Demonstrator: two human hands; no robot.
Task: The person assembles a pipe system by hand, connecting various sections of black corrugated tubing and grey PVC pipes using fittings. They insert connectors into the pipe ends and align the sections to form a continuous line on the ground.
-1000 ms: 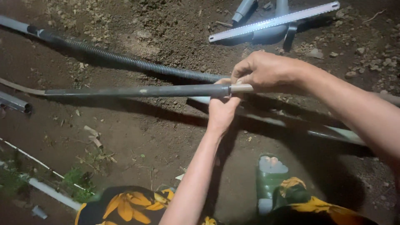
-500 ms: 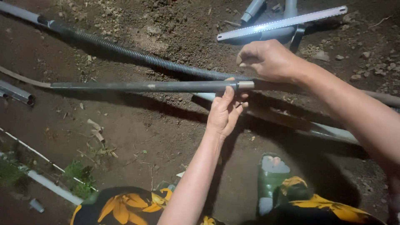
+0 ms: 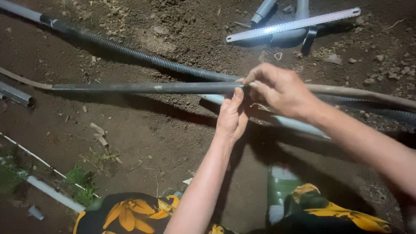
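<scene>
A long dark grey pipe (image 3: pixel 143 88) runs level across the middle, held above bare soil. My left hand (image 3: pixel 232 116) comes up from below and grips the pipe's right end with its fingers. My right hand (image 3: pixel 279 89) reaches in from the right and pinches the same spot, where a thinner brownish pipe (image 3: pixel 359 92) meets the dark one. The joint itself is hidden under my fingers. Behind both runs a black corrugated hose (image 3: pixel 130 53).
A hacksaw (image 3: pixel 294 25) lies on the soil at the top right beside grey pipe pieces (image 3: pixel 262 10). A pale pipe (image 3: pixel 294 125) lies under my right wrist. Grey tube ends (image 3: pixel 16 94) at the left, white pipe (image 3: pixel 52 193) with weeds lower left. My green boot (image 3: pixel 279 190) below.
The white band at the pipe's end, seen before, is now covered by my right-hand fingers, which have closed down over the joint. The left hand stays under the pipe.
</scene>
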